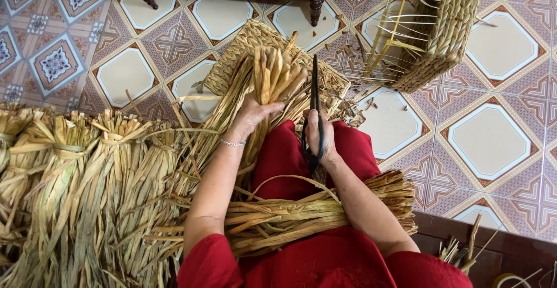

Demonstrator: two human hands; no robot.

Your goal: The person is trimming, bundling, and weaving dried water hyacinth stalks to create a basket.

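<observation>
Two bare hands work over a lap in red cloth. Left hand (250,117) is closed around a bunch of dried tan reed strips (277,76), whose lower ends are hidden beneath that hand. Right hand (319,137) grips long black-handled scissors (314,111), blades pointing away; whether the blades are parted cannot be told. Beyond both hands lies a flat woven straw mat (243,47), partly covered. Right of the scissors, a half-woven straw basket (449,27) is cut off by the top edge.
</observation>
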